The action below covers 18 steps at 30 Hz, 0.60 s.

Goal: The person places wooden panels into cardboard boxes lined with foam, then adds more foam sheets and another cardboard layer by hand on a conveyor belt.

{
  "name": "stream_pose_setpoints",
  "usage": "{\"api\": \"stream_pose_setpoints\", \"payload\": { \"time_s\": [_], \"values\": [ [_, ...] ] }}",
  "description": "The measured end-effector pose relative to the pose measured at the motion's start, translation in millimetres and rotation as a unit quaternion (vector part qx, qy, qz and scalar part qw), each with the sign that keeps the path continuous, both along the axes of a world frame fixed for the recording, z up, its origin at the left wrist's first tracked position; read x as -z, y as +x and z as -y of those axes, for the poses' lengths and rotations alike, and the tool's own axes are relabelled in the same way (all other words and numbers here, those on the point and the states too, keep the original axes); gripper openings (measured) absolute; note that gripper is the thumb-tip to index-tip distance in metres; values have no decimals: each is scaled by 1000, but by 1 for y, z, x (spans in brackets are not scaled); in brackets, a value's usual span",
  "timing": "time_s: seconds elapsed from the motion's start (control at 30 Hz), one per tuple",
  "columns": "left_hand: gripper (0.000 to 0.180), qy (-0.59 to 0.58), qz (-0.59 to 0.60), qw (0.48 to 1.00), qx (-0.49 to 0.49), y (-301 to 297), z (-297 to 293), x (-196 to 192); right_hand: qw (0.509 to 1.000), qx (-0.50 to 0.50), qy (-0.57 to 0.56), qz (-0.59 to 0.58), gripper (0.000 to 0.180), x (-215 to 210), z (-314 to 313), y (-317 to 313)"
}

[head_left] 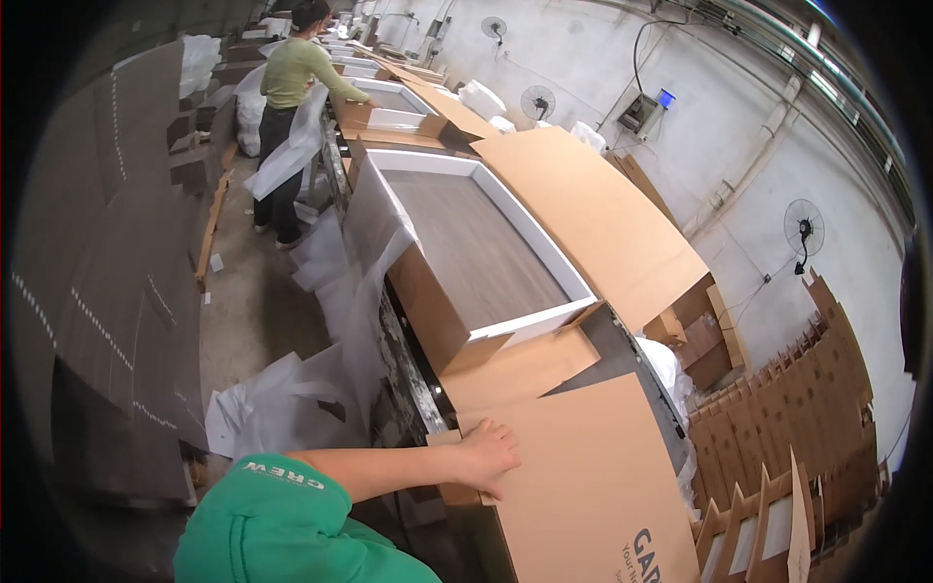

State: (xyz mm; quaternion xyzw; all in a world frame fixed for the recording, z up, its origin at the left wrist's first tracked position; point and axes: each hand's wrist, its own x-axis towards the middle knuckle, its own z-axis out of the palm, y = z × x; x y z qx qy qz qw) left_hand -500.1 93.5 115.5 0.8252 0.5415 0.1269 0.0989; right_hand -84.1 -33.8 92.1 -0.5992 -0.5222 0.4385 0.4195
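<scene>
Our left hand [489, 459] lies, fingers partly bent, at the edge of the printed cardboard carton [593, 466], on the near part of the bench [612, 352]; we cannot tell whether it grips. Our right hand is out of view. If we press unevenly, the carton could perhaps bend or slip.
</scene>
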Motion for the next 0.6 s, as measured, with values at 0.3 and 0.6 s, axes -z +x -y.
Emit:
{"api": "stream_pose_setpoints", "payload": {
  "time_s": [0.3,0.6],
  "values": [
    [76,97,75,983,-138,-29,-19,35,979,-13,-125,160,29,-70,-13,-86],
    [72,-31,337,918,-204,-58,-20,48,969,-41,-144,197,28,-85,-6,-93]
  ]
}}
